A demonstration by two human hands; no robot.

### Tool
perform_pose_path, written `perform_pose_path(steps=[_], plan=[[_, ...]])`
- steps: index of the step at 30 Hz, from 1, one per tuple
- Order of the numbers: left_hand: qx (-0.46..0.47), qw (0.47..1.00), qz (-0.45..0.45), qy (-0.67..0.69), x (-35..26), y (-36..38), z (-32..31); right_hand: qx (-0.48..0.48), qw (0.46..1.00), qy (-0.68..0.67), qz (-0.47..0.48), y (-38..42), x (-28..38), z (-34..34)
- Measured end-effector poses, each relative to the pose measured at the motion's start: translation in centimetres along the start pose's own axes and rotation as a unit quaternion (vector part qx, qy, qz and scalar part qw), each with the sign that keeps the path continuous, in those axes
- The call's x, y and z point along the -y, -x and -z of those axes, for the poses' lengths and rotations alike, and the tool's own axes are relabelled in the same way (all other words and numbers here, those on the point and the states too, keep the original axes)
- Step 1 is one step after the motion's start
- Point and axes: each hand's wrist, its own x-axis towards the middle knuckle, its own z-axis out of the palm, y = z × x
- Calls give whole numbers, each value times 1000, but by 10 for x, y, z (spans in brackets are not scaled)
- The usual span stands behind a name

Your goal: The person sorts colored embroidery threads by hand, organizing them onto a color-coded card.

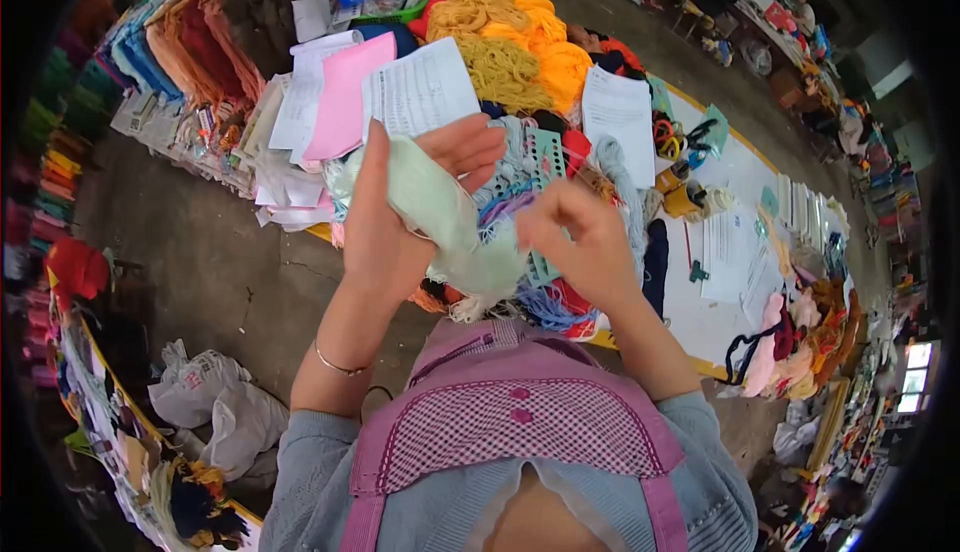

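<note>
A skein of pale green yarn (440, 202) runs across the palm of my left hand (385, 252), between the raised thumb and the stretched fingers, and bears on that hand. Its lower end hangs down to the right, above the yarn pile. My right hand (588, 242) is beside that hanging end, its thumb and fingers curled together in a pinch and slightly blurred. Whatever thin strand may be in the pinch cannot be made out. Behind the hands lie a green card with holes (546, 157) and light blue yarn (512, 157).
Orange yarn (560, 57) and mustard yarn (500, 72) are heaped at the back. Printed sheets (420, 87) and a pink sheet (350, 97) lie left of them. Scissors (668, 139) and a tape roll (682, 199) sit on the right. White plastic bags (215, 402) rest on the floor.
</note>
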Motion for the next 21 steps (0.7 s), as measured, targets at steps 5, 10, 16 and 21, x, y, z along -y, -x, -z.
perform_pose_path(steps=[5,10,16,21], plan=[[87,700,-190,-683,25,1,-1,15,973,-230,-1,-5,-9,-32],[30,992,119,-2,28,17,-12,13,973,-226,-50,24,-20,-60],[52,971,139,-188,26,35,-6,-49,948,-310,-58,21,-16,-50],[-37,961,107,-253,22,39,7,-130,949,-284,-42,34,-12,-51]])
